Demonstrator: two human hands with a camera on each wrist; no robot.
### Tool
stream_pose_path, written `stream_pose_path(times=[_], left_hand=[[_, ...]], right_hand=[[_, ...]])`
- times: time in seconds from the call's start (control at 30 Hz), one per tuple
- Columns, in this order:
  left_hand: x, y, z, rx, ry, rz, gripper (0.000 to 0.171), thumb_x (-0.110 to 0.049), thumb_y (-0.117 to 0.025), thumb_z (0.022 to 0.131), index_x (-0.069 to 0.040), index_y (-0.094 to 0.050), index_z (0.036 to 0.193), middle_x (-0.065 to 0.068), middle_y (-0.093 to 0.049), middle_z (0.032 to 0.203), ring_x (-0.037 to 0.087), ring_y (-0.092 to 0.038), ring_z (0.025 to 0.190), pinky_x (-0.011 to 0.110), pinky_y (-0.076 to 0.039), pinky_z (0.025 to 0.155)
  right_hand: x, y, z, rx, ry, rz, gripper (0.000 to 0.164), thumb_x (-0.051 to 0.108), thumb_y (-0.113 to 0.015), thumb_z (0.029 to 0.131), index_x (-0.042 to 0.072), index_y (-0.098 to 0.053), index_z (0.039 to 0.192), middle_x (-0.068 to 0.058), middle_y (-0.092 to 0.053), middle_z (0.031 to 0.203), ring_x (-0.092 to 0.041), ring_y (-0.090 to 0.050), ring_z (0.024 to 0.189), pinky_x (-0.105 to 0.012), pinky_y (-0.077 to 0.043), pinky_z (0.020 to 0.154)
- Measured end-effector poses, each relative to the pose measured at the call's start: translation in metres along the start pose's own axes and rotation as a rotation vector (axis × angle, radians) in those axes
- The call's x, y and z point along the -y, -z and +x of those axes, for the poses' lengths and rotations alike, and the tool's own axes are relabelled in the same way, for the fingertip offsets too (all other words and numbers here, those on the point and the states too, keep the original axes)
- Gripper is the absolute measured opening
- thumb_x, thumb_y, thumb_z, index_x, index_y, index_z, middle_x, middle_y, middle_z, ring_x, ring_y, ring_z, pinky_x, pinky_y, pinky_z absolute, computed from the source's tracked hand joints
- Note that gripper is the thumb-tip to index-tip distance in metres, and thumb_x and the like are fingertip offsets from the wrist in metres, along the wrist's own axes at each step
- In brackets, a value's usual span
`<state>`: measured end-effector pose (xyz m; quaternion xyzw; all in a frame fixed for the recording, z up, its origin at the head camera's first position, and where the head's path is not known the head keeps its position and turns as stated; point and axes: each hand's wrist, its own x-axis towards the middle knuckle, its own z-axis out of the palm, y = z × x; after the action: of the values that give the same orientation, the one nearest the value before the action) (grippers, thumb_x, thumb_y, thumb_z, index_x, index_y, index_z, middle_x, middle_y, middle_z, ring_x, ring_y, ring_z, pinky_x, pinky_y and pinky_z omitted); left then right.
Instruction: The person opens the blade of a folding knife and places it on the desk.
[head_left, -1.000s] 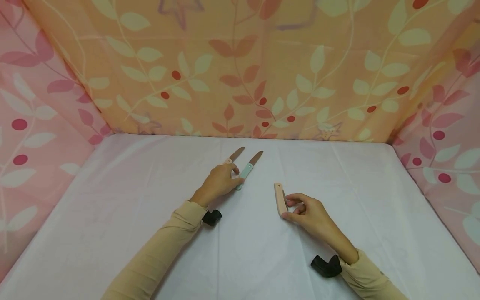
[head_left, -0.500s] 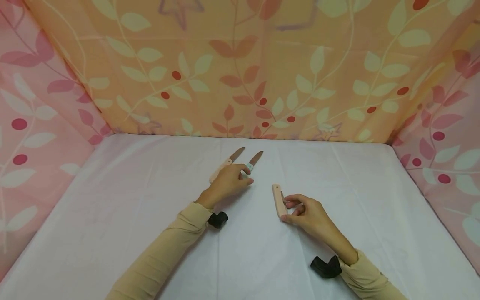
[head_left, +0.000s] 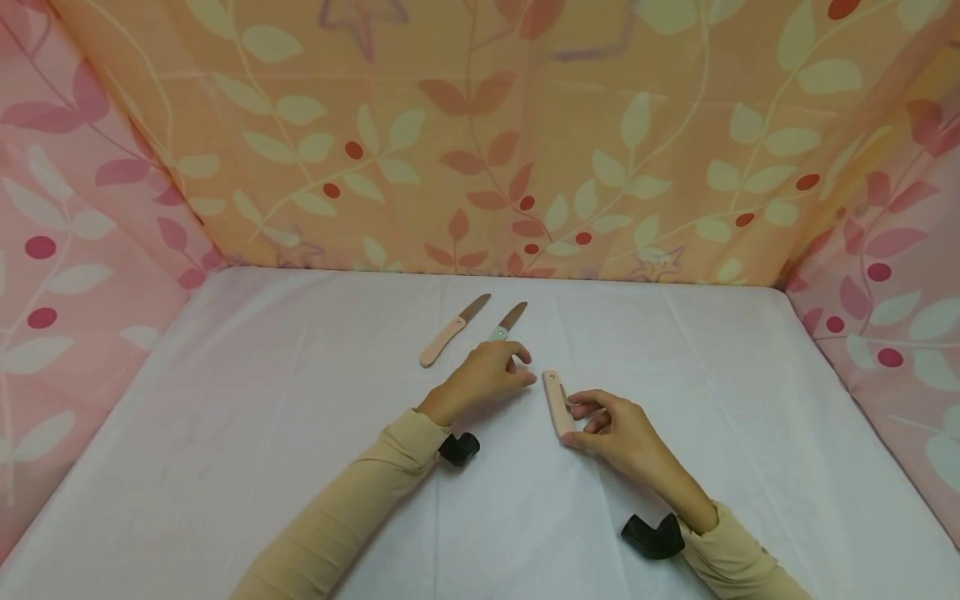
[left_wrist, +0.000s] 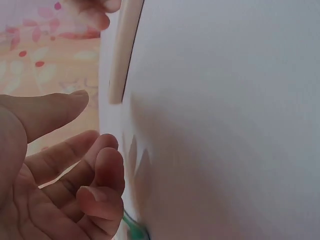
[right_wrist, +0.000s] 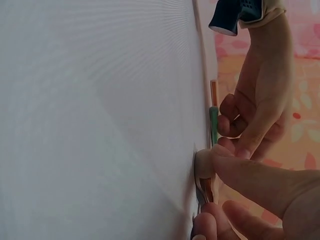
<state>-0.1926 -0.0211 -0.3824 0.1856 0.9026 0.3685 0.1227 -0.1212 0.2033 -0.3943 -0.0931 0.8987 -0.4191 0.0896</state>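
Note:
My right hand [head_left: 622, 429] pinches a beige-handled folding knife [head_left: 555, 404] on the white tabletop, thumb at its near end and fingers along the blade side. The blade [right_wrist: 208, 190] lies folded against the handle, partly hidden by the fingers. My left hand [head_left: 483, 375] hovers just left of this knife, fingers loosely bent and nothing between them. Behind the left hand lies a green-handled knife [head_left: 513, 317], blade out and most of its handle hidden. Farther left, a second beige-handled knife [head_left: 442, 340] lies with its blade out, pointing away to the right.
A white cloth [head_left: 225, 433] covers the table. Orange leaf-patterned fabric [head_left: 480, 150] hangs along the back edge, and pink fabric [head_left: 75, 250] stands at both sides. A black camera sits on each wrist.
My left hand has moved right, away from the left beige knife, over the green one and close to the held knife. The held knife has tilted slightly left at its far end.

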Motion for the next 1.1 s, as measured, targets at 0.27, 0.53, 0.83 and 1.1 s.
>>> stream_pose_path(times=[0.27, 0.53, 0.83, 1.1], left_hand=[[-0.008, -0.011, 0.001, 0.077, 0.008, 0.032, 0.035, -0.024, -0.069, 0.093, -0.003, -0.065, 0.121, 0.003, -0.061, 0.084, 0.012, -0.054, 0.073, 0.023, -0.042, 0.065], [-0.007, -0.018, -0.001, 0.063, -0.052, -0.005, 0.027, -0.02, -0.068, 0.094, -0.006, -0.064, 0.116, 0.002, -0.063, 0.08, 0.009, -0.054, 0.07, 0.021, -0.043, 0.062], [-0.011, -0.02, -0.009, 0.033, -0.065, -0.102, 0.027, -0.015, -0.066, 0.095, -0.005, -0.057, 0.119, 0.008, -0.074, 0.094, 0.01, -0.063, 0.08, 0.023, -0.049, 0.072], [-0.012, -0.019, -0.019, 0.0, -0.106, -0.182, 0.027, -0.011, -0.067, 0.094, -0.007, -0.055, 0.119, 0.009, -0.075, 0.091, 0.01, -0.066, 0.081, 0.023, -0.05, 0.073]], right_hand=[[0.001, -0.001, -0.001, 0.022, 0.047, 0.013, 0.053, 0.014, -0.084, 0.079, -0.001, -0.062, 0.125, -0.012, -0.069, 0.105, -0.006, -0.063, 0.074, -0.021, -0.048, 0.066], [0.0, -0.001, -0.003, 0.043, 0.049, 0.027, 0.057, 0.016, -0.084, 0.078, -0.002, -0.06, 0.127, -0.012, -0.069, 0.107, -0.007, -0.063, 0.075, -0.021, -0.048, 0.065], [0.001, 0.0, -0.001, 0.059, 0.055, 0.02, 0.056, 0.015, -0.083, 0.079, -0.005, -0.061, 0.126, -0.01, -0.068, 0.1, -0.01, -0.063, 0.077, -0.021, -0.049, 0.067], [0.004, -0.003, -0.003, 0.07, 0.07, 0.092, 0.042, 0.011, -0.073, 0.089, -0.003, -0.06, 0.126, -0.012, -0.067, 0.1, -0.009, -0.068, 0.075, -0.023, -0.05, 0.063]])
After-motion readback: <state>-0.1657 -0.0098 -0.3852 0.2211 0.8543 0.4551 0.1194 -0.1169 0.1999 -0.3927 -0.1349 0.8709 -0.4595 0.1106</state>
